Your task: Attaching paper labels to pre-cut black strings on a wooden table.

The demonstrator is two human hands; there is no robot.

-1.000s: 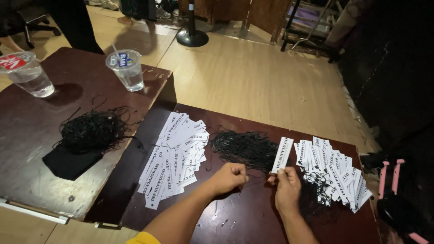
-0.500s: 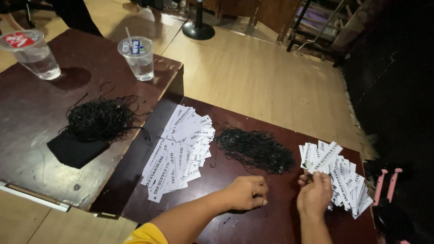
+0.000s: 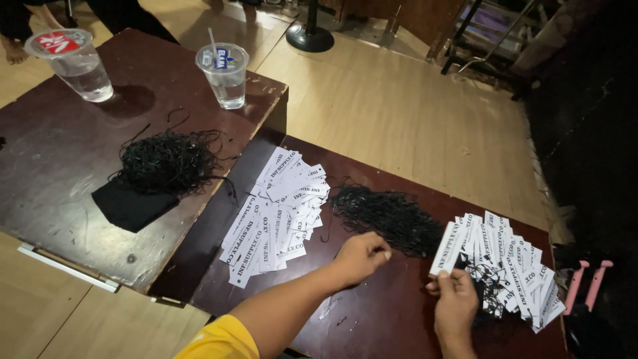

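Here the left hand is curled nearly shut, its fingertips pinching at the edge of a heap of black strings on the dark table. The right hand grips one white paper tag upright between thumb and fingers, beside a fanned stack of strung tags. A pile of plain tags lies to the left.
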